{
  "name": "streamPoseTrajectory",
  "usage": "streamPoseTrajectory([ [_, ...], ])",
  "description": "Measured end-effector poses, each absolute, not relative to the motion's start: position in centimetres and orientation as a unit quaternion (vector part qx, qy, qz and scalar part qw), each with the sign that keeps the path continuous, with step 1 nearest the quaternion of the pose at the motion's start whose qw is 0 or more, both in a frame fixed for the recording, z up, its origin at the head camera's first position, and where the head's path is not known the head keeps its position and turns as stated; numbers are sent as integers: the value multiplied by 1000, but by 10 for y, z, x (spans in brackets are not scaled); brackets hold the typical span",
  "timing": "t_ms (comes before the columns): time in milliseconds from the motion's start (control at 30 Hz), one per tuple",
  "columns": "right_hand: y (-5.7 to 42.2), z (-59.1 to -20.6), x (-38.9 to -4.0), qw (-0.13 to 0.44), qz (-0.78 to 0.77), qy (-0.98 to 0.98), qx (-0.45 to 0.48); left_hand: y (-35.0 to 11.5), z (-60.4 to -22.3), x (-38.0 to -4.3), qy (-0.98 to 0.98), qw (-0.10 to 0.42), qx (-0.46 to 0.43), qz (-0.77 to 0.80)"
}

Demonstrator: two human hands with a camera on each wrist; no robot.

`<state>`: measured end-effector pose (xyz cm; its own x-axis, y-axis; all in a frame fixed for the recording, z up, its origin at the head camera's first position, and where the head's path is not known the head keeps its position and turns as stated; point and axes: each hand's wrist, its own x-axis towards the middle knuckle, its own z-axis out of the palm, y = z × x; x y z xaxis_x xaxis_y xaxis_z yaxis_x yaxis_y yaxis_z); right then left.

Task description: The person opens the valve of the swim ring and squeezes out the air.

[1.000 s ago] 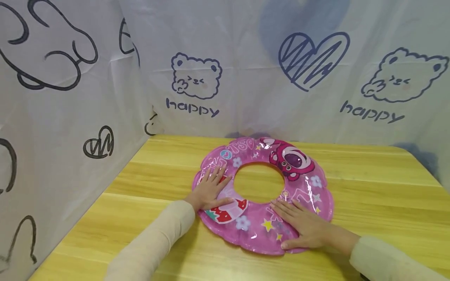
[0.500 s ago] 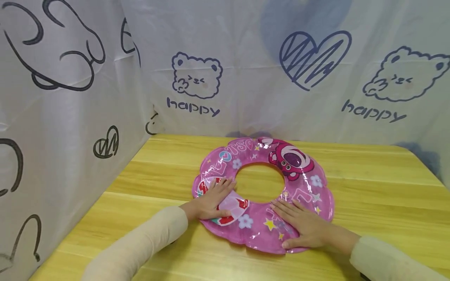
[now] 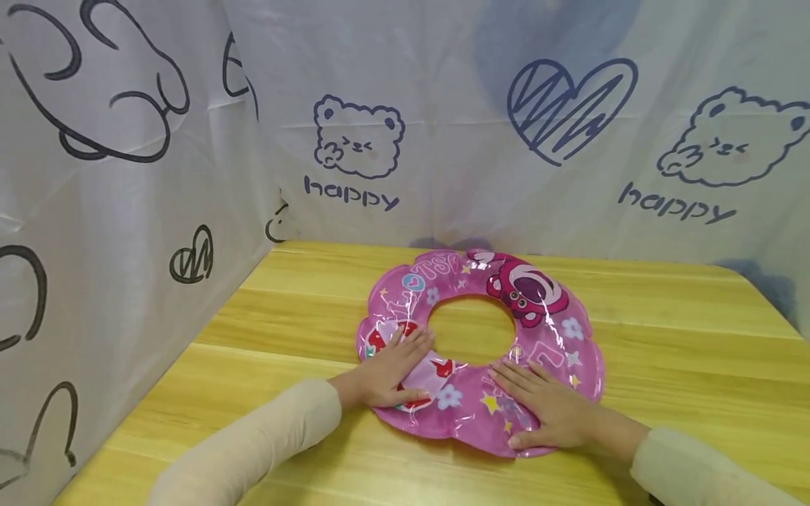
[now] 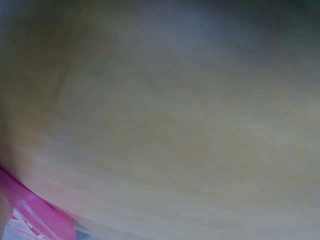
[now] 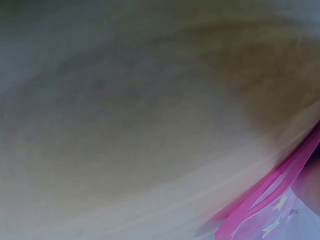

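Note:
A pink inflatable swim ring (image 3: 455, 277) with a bear print, flowers and stars lies flat on the wooden table (image 3: 304, 309). My left hand (image 3: 391, 369) rests palm down on the ring's left side, its fingers straight and pointing toward the hole. On the lower right part of the ring lies my right hand (image 3: 549, 404), also flat, with the thumb near the front edge. In the left wrist view the ring's pink edge (image 4: 42, 215) shows at the lower left corner. The right wrist view has the pink edge (image 5: 265, 200) at the lower right.
A white cloth (image 3: 455, 84) printed with bears, hearts and the word "happy" hangs behind the table. Another stretch of printed cloth (image 3: 126, 204) runs along the left side.
My left hand has slid down a little on the ring, and its forearm has swung lower. The ring's left side has shifted slightly to the right and its front edge has buckled inward. The right hand stays put.

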<state>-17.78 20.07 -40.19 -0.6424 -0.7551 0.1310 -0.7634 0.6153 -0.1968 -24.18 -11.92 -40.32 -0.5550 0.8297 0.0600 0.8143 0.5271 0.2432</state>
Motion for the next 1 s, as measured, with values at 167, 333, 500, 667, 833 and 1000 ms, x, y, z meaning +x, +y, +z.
streamPoseTrajectory([
  [167,200,-407,-177,22,128,-901,414,-109,-398,-230,868,76,444,210],
  [333,199,-409,-176,25,126,-906,402,-84,-382,-215,890,109,376,233],
  [500,197,-411,-174,26,120,-910,397,-60,-379,-203,915,103,321,222],
  [667,197,-413,-174,26,107,-913,393,-51,-388,-198,923,120,310,192],
  [833,197,-413,-173,33,100,-912,396,-49,-394,-197,921,138,327,161],
  [1000,196,-412,-173,23,108,-916,386,-46,-398,-198,923,137,342,110],
])
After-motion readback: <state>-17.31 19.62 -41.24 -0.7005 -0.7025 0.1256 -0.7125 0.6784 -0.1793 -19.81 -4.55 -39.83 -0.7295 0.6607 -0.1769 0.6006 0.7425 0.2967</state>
